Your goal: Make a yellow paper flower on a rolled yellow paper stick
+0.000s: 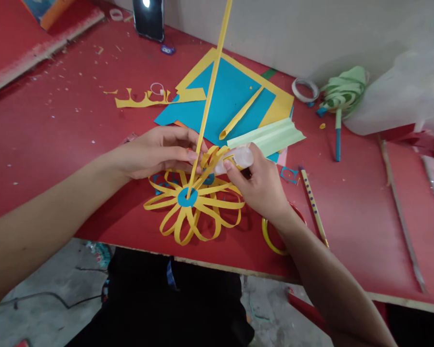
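Note:
A yellow paper flower [217, 222] made of looped strips lies near the table's front edge, with a blue paper disc [183, 199] at its centre. From that disc a long, thin yellow paper stem [213, 79] rises, slanting up past the top of the view. My left hand [166, 152] is closed around the stem and upper loops, its thumb at the stem; some fingertips are hidden. In my right hand [260, 185] is a small clear glue bottle [238, 158] with a yellow label, its tip pointing left at a yellow loop beside the stem.
Behind the hands lie blue [224, 96] and yellow sheets, a rolled yellow paper [242, 113] and folded pale green paper [269, 137]. A pencil [314, 207] and yellow bangle [271, 241] are at right. Further back are a tape roll [305, 90], green paper flower [345, 89] and phone [149, 19].

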### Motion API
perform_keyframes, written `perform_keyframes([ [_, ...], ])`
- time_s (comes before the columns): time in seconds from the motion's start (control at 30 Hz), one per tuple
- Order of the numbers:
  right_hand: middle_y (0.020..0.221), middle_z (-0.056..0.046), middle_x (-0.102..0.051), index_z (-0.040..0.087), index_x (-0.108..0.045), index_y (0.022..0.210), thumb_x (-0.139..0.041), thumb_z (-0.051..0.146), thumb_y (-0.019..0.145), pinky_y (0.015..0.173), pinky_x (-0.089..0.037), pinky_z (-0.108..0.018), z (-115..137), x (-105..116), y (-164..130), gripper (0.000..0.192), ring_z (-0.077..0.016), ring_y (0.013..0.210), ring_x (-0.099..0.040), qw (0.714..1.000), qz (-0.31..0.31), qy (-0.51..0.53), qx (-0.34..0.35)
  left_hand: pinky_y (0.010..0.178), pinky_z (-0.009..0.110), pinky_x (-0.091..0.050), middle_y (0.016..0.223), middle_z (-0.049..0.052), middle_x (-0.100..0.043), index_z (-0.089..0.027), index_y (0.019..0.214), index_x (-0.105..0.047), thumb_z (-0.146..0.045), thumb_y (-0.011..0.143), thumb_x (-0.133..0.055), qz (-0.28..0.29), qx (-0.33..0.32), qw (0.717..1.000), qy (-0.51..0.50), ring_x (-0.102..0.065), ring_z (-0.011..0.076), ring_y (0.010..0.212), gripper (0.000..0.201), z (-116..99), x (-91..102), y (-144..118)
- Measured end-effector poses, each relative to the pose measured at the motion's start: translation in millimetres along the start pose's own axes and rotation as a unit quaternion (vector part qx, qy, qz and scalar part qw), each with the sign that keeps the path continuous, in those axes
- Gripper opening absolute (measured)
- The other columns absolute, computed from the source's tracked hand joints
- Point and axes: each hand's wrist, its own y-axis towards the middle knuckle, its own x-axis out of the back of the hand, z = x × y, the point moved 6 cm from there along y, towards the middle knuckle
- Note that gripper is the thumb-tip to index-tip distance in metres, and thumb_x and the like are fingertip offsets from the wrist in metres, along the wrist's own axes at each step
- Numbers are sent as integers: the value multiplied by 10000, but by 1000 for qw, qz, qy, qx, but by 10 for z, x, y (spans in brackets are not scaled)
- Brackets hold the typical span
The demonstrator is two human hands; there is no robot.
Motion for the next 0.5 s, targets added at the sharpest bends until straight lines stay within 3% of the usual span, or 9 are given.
perform_keyframes([
  [0.5,636,16,-542,209,-470,854,-568,409,885,479,-317,-246,10,-21,-8,225,-125,501,-489,1000,3,-20,4,756,302,-617,799,11,-705,-175,882,-653,-270,753,-745,5,5,1000,-1,-710,180,796,184,3,-10,2],
])
